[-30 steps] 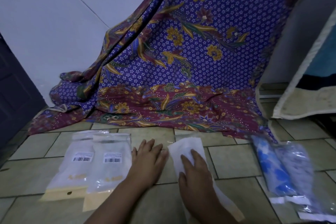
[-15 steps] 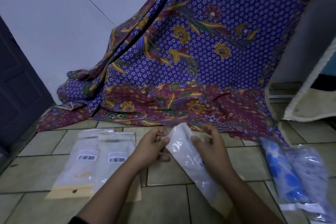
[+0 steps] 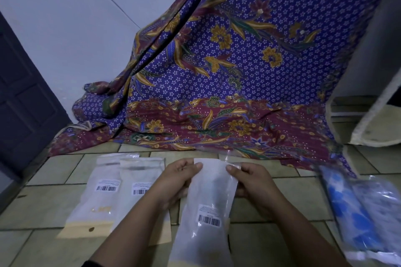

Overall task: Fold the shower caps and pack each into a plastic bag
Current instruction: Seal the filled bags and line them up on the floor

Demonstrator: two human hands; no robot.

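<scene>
Patterned cloth (image 3: 238,71), draped beyond the hands. Tiled floor (image 3: 39,208), beneath them. Bagged blue-and-white shower caps (image 3: 355,212), lying on the floor right of the right hand. Two barcoded packed bags (image 3: 104,193), side by side left of the left hand. One barcoded plastic bag (image 3: 208,201), raised between both hands: left hand (image 3: 175,182) and right hand (image 3: 251,182) each pinch its upper edge.

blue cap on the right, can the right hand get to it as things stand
Probably yes, once it lets go. The right hand pinches the top edge of the bag. The blue cap lies on the floor to its right, with nothing between.
</scene>
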